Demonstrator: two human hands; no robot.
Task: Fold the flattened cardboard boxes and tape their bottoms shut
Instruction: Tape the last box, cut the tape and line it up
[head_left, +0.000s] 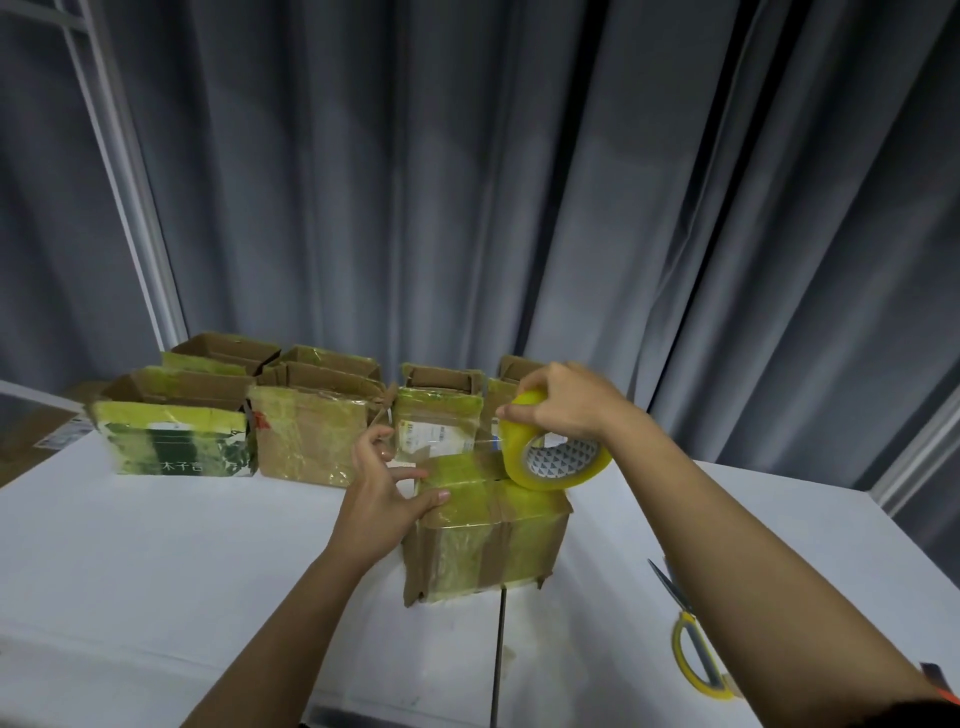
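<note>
The cardboard box (485, 535) stands on the white table (156, 561) with its bottom turned up, the flaps folded shut and already crossed by yellowish tape. The tape roll (556, 449) sits on the far right corner of this bottom. The right hand (566, 402) grips the roll from above, fingers curled over its rim. A clear strip of tape (457, 447) runs from the roll toward the left hand (387, 486), whose fingertips seem to pinch the free end, while its thumb rests at the box's left upper edge; the exact contact is blurred.

I judge the step to be taping the bottom. Next, the strip must be pulled tight, laid along the seam and pressed down, then cut; the scissors (693, 639) lie well to the right of the gripping hand. Behind the roll stands a row of finished boxes (306, 431).
</note>
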